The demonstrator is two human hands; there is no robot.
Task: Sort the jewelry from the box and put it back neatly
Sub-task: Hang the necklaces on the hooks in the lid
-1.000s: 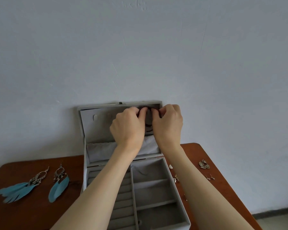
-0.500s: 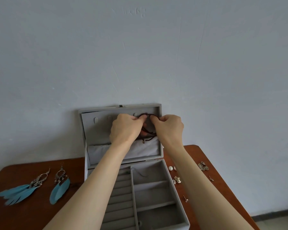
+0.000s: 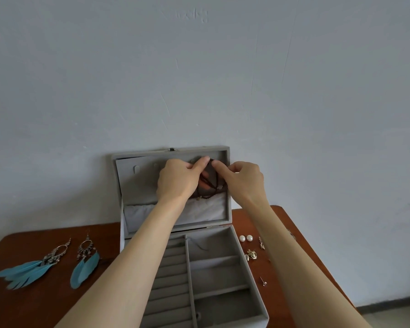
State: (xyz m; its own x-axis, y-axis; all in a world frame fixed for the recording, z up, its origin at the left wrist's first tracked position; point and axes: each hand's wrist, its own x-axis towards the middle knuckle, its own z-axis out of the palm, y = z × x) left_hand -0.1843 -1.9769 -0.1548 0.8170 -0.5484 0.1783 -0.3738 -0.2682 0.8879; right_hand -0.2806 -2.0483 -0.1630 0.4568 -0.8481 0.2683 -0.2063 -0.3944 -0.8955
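Hands hide most of beaded necklace.

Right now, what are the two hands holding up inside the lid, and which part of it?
Both hands pinch a dark beaded necklace at its top: left hand, right hand. The rest hangs down against the box lid.

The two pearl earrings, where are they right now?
The pearl earrings lie side by side on the wooden table, just right of the open jewelry box, beside the right forearm.
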